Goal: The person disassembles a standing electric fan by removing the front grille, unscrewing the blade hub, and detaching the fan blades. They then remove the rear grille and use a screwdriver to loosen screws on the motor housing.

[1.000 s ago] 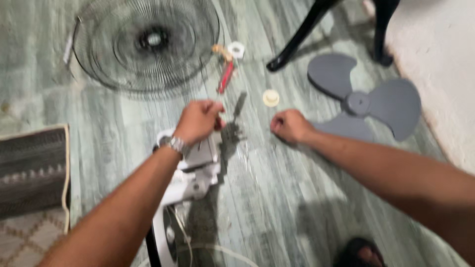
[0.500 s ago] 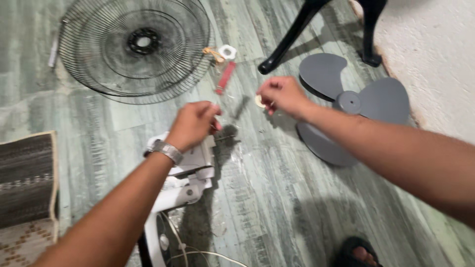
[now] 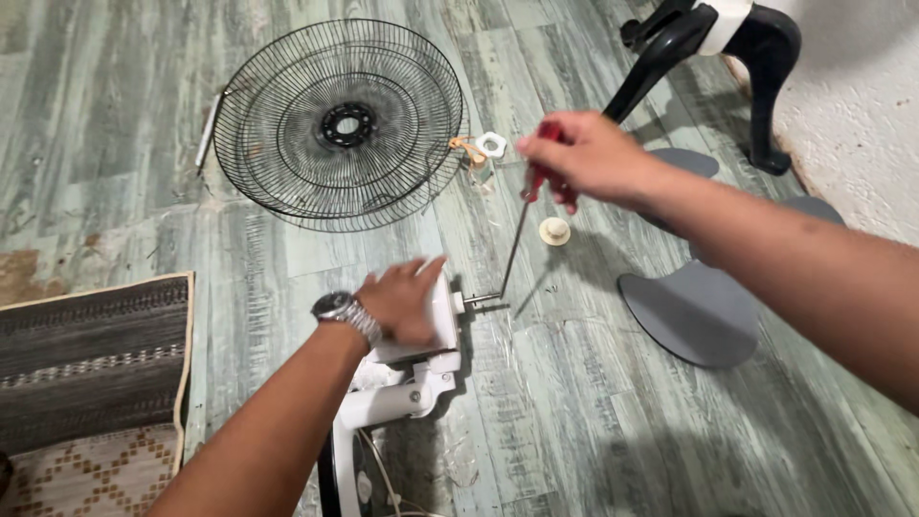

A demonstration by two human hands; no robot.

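The left hand (image 3: 407, 299), a watch (image 3: 337, 308) on its wrist, lay flat with fingers pressed together on top of the white fan motor housing (image 3: 421, 330), which rested on the grey wood-patterned floor (image 3: 574, 421). A short metal shaft (image 3: 481, 300) stuck out of the housing's front.

The right hand (image 3: 584, 153) was closed around the red handle of a screwdriver (image 3: 522, 230), held above the floor, the thin shank slanting down so its tip came close to the end of the shaft; whether they touched could not be told.

Just beside the shank a small cream round cap (image 3: 554, 230) lay on the floor. Farther off lay the black wire fan guard (image 3: 340, 124), with a white plastic nut (image 3: 491, 145) at its edge. The grey fan blade (image 3: 699, 306) lay under the right forearm, near the black stand legs (image 3: 670, 48). A patterned rug (image 3: 91, 364) lay at the left.
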